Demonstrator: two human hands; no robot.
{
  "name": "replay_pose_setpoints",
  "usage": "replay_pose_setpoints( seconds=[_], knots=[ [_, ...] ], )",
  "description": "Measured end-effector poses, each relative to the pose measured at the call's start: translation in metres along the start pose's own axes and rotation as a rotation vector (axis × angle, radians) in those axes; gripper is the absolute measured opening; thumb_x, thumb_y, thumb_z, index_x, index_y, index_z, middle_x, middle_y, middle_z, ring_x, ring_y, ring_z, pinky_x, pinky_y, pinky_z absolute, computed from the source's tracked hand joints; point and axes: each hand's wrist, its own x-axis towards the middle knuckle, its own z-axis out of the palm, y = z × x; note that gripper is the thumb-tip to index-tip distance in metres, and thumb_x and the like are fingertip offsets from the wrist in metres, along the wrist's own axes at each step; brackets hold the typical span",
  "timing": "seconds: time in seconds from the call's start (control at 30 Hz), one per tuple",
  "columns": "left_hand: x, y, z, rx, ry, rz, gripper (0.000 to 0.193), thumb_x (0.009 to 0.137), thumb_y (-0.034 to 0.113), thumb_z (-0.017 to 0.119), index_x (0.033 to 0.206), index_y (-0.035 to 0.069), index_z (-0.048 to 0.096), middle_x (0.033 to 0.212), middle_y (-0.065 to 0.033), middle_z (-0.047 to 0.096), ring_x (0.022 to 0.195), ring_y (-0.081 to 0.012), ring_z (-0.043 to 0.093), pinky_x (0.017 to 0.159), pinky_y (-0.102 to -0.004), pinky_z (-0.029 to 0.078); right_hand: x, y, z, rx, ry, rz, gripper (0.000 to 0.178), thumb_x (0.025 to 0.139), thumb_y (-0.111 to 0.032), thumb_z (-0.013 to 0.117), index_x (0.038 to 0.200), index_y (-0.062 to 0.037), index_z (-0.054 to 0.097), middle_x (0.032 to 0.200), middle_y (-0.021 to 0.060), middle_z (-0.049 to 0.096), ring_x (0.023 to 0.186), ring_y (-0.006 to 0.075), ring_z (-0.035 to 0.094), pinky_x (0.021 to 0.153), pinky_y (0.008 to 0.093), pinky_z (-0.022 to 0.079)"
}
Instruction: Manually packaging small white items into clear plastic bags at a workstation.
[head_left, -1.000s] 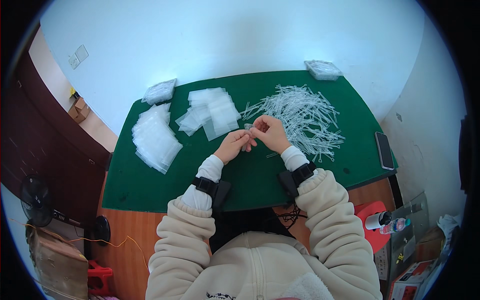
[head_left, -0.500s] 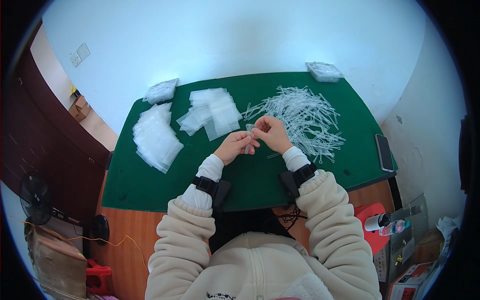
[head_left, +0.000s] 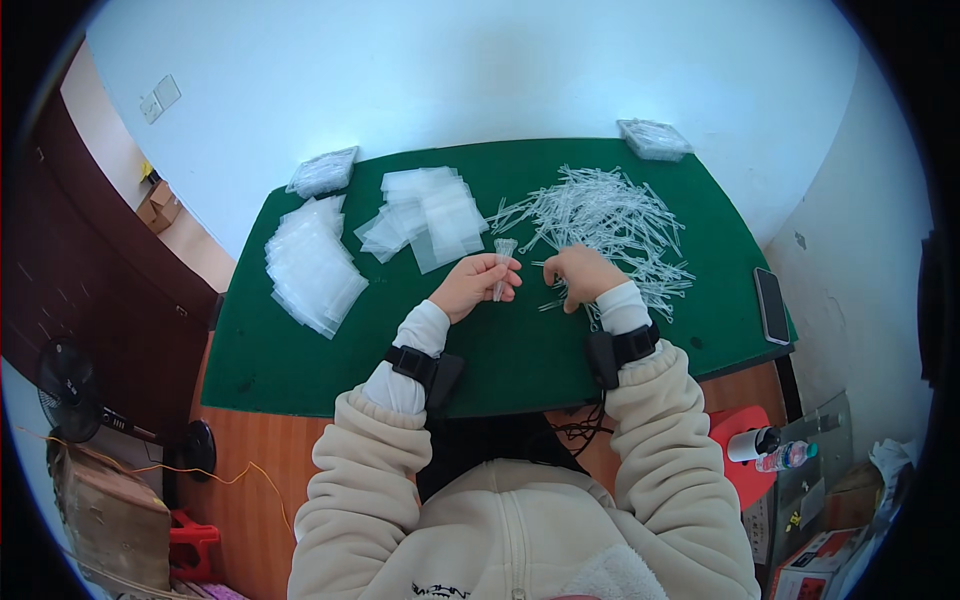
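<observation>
My left hand (head_left: 478,285) is closed round a small upright bundle of thin clear plastic sticks (head_left: 505,246), whose wider ends stand out above the fingers. To its right, my right hand (head_left: 585,274) hovers at the near left edge of a big loose heap of the same clear sticks (head_left: 610,215), many with small looped ends. Its thumb and forefinger are apart, with a few loose sticks under them; I see nothing held. Beyond my left hand lies a spread of flat clear plastic bags (head_left: 450,215). Another overlapping fan of clear bags (head_left: 310,270) lies farther left.
A green-covered table (head_left: 420,350) bears everything. Filled clear packs stand at its back left (head_left: 325,172) and back right (head_left: 655,140) corners, by the wall. A phone (head_left: 770,305) lies at the right edge. Below right, a red stool (head_left: 735,465) carries a cup and a bottle.
My right hand has left the bundle in my left hand and moved right to the heap's near edge, its fingers parting. My left hand keeps hold of the bundle in nearly the same place.
</observation>
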Motion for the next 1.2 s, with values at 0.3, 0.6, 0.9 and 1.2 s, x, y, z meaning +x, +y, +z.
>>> replay_pose_setpoints(
  seconds=[0.3, 0.6, 0.9, 1.2],
  knots=[
    [0.001, 0.0, 0.002, 0.015, 0.051, 0.003, 0.025, 0.091, 0.021, 0.047, 0.107, 0.002, 0.052, 0.089, -0.0028, 0.057, 0.077, -0.0098, 0.056, 0.072, -0.0237, 0.046, 0.019, 0.019, 0.02, -0.091, 0.395, 0.121, 0.008, 0.064, -0.013, 0.068, 0.069, -0.0107, 0.062, 0.079, 0.0062, 0.059, 0.083, 0.029, 0.054, 0.072, 0.0387, 0.044],
    [0.006, -0.007, -0.008, -0.053, 0.353, 0.058, 0.022, 0.092, 0.019, 0.044, 0.104, 0.003, 0.052, 0.088, -0.0039, 0.057, 0.075, -0.0118, 0.056, 0.073, -0.0271, 0.048, 0.031, -0.002, 0.017, 0.268, 0.658, -0.099, 0.005, 0.075, -0.01, 0.058, 0.076, -0.0066, 0.056, 0.071, 0.0078, 0.056, 0.072, 0.0262, 0.054, 0.065, 0.0371, 0.042],
    [0.005, -0.006, -0.01, -0.008, 0.356, -0.031, 0.022, 0.093, 0.019, 0.042, 0.102, 0.002, 0.051, 0.088, -0.0063, 0.058, 0.074, -0.0138, 0.058, 0.069, -0.027, 0.05, 0.029, -0.018, 0.017, 0.559, 0.404, -0.281, 0.003, 0.08, -0.003, 0.053, 0.081, -0.0017, 0.055, 0.073, 0.007, 0.054, 0.068, 0.0171, 0.052, 0.062, 0.027, 0.042],
    [0.001, 0.002, 0.002, 0.052, 0.181, -0.133, 0.021, 0.093, 0.018, 0.042, 0.101, 0.001, 0.052, 0.092, -0.0086, 0.06, 0.077, -0.015, 0.06, 0.069, -0.0265, 0.05, 0.029, -0.023, 0.019, 0.661, 0.347, -0.237, 0.008, 0.075, -0.001, 0.06, 0.082, -0.0018, 0.056, 0.071, 0.0037, 0.056, 0.064, 0.0106, 0.052, 0.058, 0.0232, 0.042]
  ],
)
